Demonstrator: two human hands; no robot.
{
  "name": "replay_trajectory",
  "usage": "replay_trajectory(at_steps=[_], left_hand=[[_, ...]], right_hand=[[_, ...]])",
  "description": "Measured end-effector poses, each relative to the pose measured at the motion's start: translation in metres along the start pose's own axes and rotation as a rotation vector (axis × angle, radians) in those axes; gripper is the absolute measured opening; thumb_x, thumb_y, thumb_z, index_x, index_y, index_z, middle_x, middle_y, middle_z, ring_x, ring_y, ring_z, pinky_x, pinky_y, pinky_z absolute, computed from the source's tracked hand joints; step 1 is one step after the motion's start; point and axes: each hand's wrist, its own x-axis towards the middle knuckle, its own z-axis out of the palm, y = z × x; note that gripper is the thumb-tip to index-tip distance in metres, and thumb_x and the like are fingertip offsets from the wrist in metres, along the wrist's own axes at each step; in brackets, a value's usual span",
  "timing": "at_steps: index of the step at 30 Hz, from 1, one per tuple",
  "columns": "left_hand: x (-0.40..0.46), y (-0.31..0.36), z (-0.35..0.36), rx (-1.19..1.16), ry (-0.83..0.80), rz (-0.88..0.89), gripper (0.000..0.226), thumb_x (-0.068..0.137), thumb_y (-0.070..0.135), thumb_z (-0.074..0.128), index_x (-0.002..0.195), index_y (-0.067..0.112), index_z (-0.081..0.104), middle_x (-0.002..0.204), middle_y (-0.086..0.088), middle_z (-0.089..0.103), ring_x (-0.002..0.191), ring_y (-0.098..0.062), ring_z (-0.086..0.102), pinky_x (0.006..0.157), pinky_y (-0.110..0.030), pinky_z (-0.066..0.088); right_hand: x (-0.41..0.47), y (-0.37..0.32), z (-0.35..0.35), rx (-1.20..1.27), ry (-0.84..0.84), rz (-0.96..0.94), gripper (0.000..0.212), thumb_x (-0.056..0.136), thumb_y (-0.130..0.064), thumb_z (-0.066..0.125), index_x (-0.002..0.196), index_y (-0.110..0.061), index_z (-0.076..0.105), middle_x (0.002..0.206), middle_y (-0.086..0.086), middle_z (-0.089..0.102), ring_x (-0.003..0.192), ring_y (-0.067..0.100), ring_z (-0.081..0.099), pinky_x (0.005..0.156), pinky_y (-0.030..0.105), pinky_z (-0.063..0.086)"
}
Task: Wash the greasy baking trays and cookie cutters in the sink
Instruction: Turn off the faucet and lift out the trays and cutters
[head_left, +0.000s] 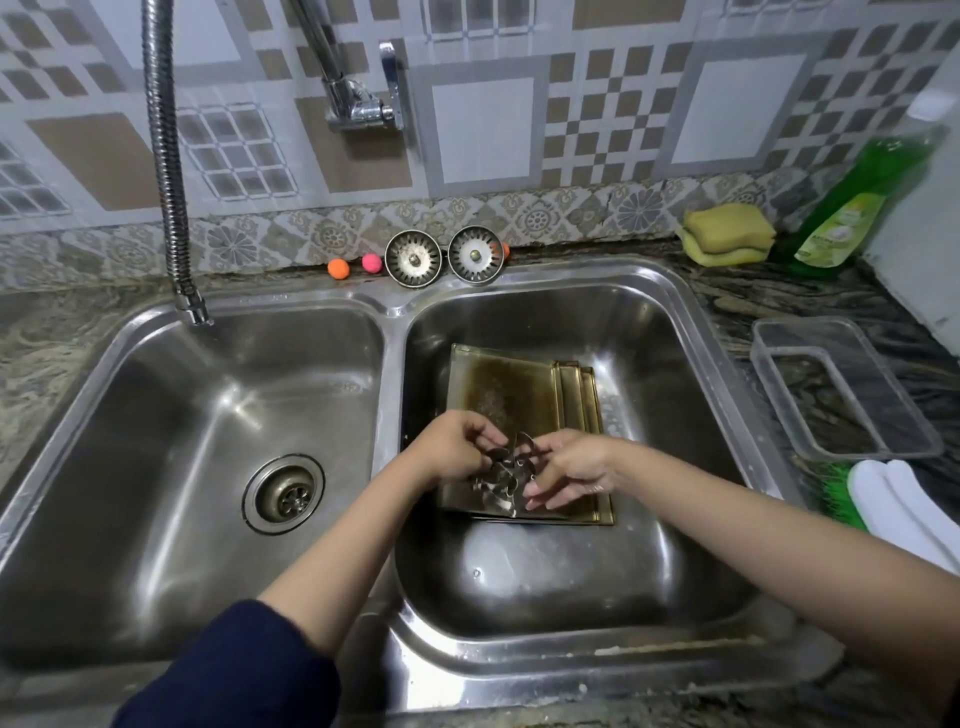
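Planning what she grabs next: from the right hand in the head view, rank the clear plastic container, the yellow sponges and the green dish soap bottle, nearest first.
From the right hand:
1. Clear plastic container, on the counter right of the sink.
2. Yellow sponges, stacked at the back right against the wall.
3. Green dish soap bottle, leaning in the far right corner, beyond the sponges.

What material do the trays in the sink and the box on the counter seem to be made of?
Trays: apparently metal, thin with folded rims, brownish-gold from a greasy film.
Box: probably clear plastic; the marbled counter shows through its walls.
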Motion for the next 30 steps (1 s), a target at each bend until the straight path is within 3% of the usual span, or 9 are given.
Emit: replay_trajectory(at_steps=[5,10,14,17,19,22,25,28,30], left_hand=[[0.026,-0.011,0.011,-0.032,0.126,-0.027,0.032,0.082,-0.012,0.053,0.104,0.005,0.067,0.094,-0.006,0.064,0.094,-0.018,0.06,0.085,-0.028,0.051],[0.026,-0.031,0.023,0.128,0.26,0.012,0.038,0.081,0.0,0.061,0.116,0.015,0.064,0.125,-0.005,0.056,0.119,-0.019,0.051,0.1,-0.019,0.035],[0.029,-0.046,0.03,0.14,0.328,-0.049,0.059,0.085,0.023,0.066,0.139,0.021,0.043,0.15,-0.013,0.023,0.139,-0.03,0.023,0.113,-0.032,0.021],[0.034,-0.047,0.036,0.131,0.359,-0.124,0.08,0.083,0.042,0.065,0.149,0.027,0.023,0.157,-0.012,-0.001,0.143,-0.034,0.003,0.114,-0.044,0.018],[0.039,-0.046,0.037,0.114,0.346,-0.194,0.089,0.08,0.049,0.066,0.15,0.03,0.013,0.156,-0.013,-0.004,0.143,-0.037,0.003,0.113,-0.048,0.02],[0.045,-0.052,0.039,0.045,0.237,-0.28,0.102,0.075,0.053,0.069,0.149,0.033,0.001,0.154,-0.018,0.006,0.138,-0.04,0.025,0.114,-0.042,0.027],[0.044,-0.057,0.039,0.066,0.19,-0.269,0.109,0.069,0.06,0.07,0.149,0.035,0.0,0.152,-0.015,0.01,0.134,-0.036,0.035,0.112,-0.036,0.031],[0.043,-0.055,0.042,0.012,0.117,-0.224,0.105,0.071,0.058,0.07,0.15,0.037,0.004,0.154,-0.014,0.006,0.14,-0.03,0.029,0.112,-0.03,0.025],[0.041,-0.053,0.046,0.0,0.092,-0.202,0.101,0.071,0.061,0.069,0.148,0.045,0.005,0.155,-0.017,0.0,0.143,-0.029,0.021,0.113,-0.028,0.022]], right_hand=[[0.018,0.008,-0.001,0.12,0.216,-0.01,0.052,0.081,0.012,0.063,0.127,-0.009,0.052,0.116,0.008,0.066,0.099,0.024,0.069,0.092,0.04,0.054],[0.018,0.029,0.0,0.075,0.423,-0.141,0.053,0.085,0.0,0.067,0.133,-0.009,0.048,0.13,0.009,0.056,0.086,0.016,0.066,0.055,0.015,0.049],[0.016,0.046,-0.012,-0.069,0.663,-0.221,0.047,0.085,-0.015,0.071,0.128,-0.016,0.053,0.126,0.005,0.059,0.102,0.017,0.06,0.087,0.027,0.05],[0.017,0.058,-0.023,-0.038,0.81,-0.125,0.049,0.087,-0.022,0.068,0.132,-0.017,0.05,0.136,0.006,0.052,0.122,0.024,0.052,0.099,0.032,0.043],[0.02,0.066,-0.026,-0.028,0.804,-0.057,0.054,0.087,-0.026,0.068,0.136,-0.019,0.045,0.143,0.009,0.046,0.13,0.027,0.046,0.103,0.034,0.041],[0.024,0.074,-0.027,-0.045,0.789,-0.023,0.057,0.087,-0.027,0.068,0.138,-0.022,0.043,0.147,0.008,0.043,0.133,0.027,0.043,0.104,0.035,0.04],[0.025,0.072,-0.029,-0.036,0.777,-0.053,0.058,0.086,-0.029,0.068,0.138,-0.026,0.041,0.147,0.007,0.042,0.133,0.027,0.042,0.105,0.037,0.04],[0.024,0.067,-0.024,0.036,0.743,-0.092,0.063,0.08,-0.037,0.073,0.134,-0.037,0.041,0.133,0.007,0.054,0.119,0.028,0.054,0.097,0.04,0.048],[0.027,0.071,-0.02,0.074,0.734,-0.14,0.066,0.065,-0.055,0.079,0.119,-0.057,0.041,0.125,0.007,0.058,0.113,0.029,0.06,0.093,0.039,0.051]])
